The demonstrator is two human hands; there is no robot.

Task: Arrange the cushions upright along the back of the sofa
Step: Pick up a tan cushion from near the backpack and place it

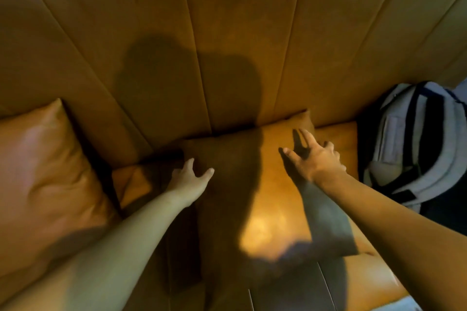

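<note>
Head view: a tan leather sofa (240,20) with a panelled back; one cushion (265,197) lies flat on the seat, its far edge touching the backrest, and a second cushion (43,171) leans at the left. The left hand (188,179) and the right hand (313,159) hover over the flat cushion's left and right sides, fingers (303,136) spread wide and holding nothing. A grey and dark backpack (414,146) rests at the right; no legible writing or brand appears on it.

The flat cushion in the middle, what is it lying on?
The flat cushion lies on the sofa seat, its far edge against the backrest. Both open hands, left and right, reach over it. The seat beneath it is covered.
</note>
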